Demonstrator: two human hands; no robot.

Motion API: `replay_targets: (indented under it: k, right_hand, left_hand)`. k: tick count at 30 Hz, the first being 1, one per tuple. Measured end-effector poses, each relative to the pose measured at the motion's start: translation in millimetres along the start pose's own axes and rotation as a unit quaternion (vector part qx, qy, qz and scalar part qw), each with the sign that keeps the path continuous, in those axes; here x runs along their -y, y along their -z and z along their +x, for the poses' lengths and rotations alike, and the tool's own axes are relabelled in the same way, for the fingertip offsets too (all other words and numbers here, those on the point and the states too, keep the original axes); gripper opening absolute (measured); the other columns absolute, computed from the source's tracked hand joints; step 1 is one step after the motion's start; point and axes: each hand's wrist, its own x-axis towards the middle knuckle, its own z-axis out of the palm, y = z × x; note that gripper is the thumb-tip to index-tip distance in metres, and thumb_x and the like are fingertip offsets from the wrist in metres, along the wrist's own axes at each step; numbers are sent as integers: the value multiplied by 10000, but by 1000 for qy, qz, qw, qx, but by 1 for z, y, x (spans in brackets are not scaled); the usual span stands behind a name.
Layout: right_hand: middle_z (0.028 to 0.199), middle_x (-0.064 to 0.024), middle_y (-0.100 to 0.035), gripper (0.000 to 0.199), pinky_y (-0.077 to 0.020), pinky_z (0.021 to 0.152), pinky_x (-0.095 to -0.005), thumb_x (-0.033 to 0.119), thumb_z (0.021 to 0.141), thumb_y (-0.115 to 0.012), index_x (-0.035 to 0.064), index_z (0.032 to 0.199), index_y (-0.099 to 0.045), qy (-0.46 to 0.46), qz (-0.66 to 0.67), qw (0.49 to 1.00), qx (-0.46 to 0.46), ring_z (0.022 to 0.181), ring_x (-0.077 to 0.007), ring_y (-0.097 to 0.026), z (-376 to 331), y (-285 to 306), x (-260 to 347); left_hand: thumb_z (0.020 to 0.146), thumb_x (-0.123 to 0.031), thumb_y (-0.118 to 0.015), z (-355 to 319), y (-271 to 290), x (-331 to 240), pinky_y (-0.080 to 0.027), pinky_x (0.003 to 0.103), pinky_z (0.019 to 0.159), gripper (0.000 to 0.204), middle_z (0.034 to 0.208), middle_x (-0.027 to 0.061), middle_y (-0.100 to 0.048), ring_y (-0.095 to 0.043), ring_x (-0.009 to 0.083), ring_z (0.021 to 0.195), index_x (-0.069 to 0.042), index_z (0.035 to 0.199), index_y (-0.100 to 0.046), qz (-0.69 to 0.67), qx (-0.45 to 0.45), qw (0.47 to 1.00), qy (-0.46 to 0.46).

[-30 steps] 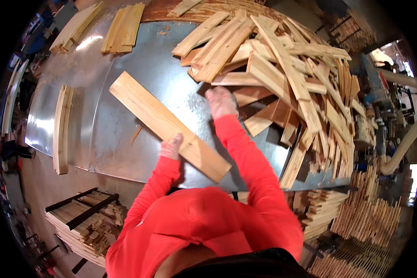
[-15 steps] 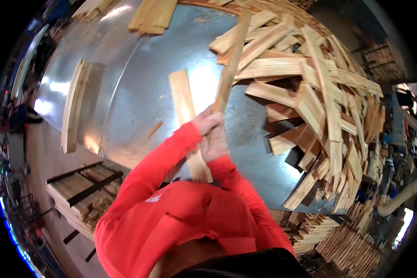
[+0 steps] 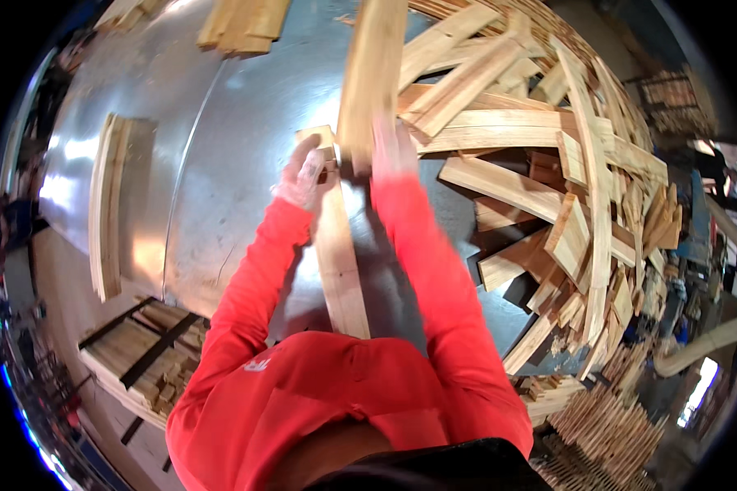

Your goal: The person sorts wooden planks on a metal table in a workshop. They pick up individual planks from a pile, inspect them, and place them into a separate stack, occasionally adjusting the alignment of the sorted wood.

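Observation:
A long pale wooden board lies on the metal tabletop, running from my chest toward the far side. At its far end, my left hand is closed on the left edge with bent fingers. A second, wider wooden board stretches away from me just to the right, its near end blurred by motion. My right hand is closed at that near end, along the right side. The right fingers are smeared and partly hidden.
A tangled heap of boards covers the table's right side. Stacked boards stand at left, more boards at the far edge. A loaded pallet is on the floor at lower left, with piled strips at lower right.
My hands were together at the middle and have parted, the left moving left and away, the right moving away. The right-hand board has swung from edge-on to showing its broad face.

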Motion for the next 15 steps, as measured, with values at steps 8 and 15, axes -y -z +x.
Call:
replay_targets:
  k: [8,15]
  right_hand:
    - [1473,-317,-215,1019,-155,1131,-496,563,712,-693,48,1452,-218,-80,-615,764,-180,1375,-437,-223,126,30,36]
    - [1517,-250,-187,927,-311,1080,-455,412,711,-730,84,1450,-276,-101,-641,753,-111,1313,-411,-350,46,66,16]
  left_hand:
    - [855,-371,-579,143,-69,-18,-417,367,991,591,1213,153,-606,-578,308,1119,-123,1376,-453,469,66,877,-88]
    - [704,-505,-717,252,-159,10,-420,453,1014,922,1387,226,-429,-468,352,1254,-86,1408,-293,747,90,658,-35]
